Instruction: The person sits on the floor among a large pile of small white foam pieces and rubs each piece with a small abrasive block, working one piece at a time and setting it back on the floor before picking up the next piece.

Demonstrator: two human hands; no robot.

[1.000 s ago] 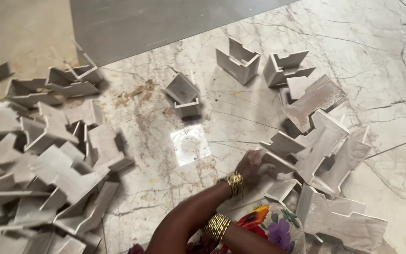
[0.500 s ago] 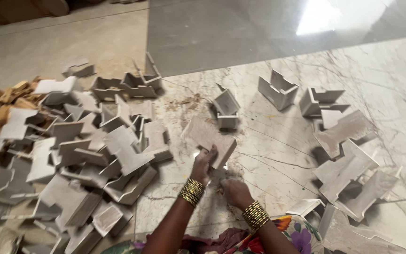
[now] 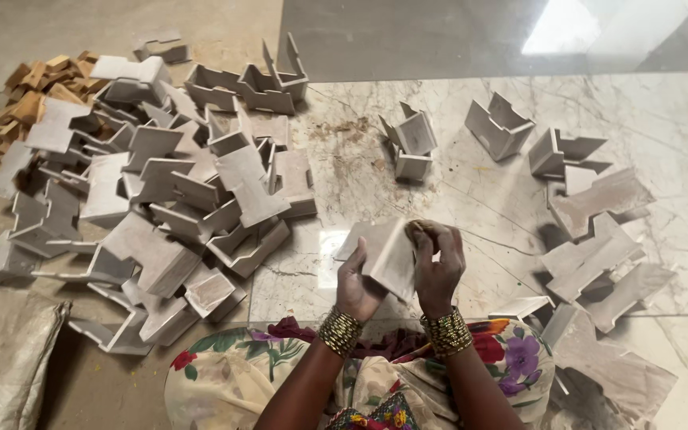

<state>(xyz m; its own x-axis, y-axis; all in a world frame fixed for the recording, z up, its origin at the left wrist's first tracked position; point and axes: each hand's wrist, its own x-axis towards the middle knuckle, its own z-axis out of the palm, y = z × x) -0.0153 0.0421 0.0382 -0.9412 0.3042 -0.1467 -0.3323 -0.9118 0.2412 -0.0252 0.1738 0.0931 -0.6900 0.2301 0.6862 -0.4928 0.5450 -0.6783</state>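
Tilting grey piece (image 3: pixel 388 255) (long axis upper-left-to-lower-right); both hands

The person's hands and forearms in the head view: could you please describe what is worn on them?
Both forearms are bare, with no sleeves in view and no gloves. The left hand has a stack of thin gold-coloured bangles at the wrist, and the right hand has a similar, slightly broader stack. I cannot make out any rings.
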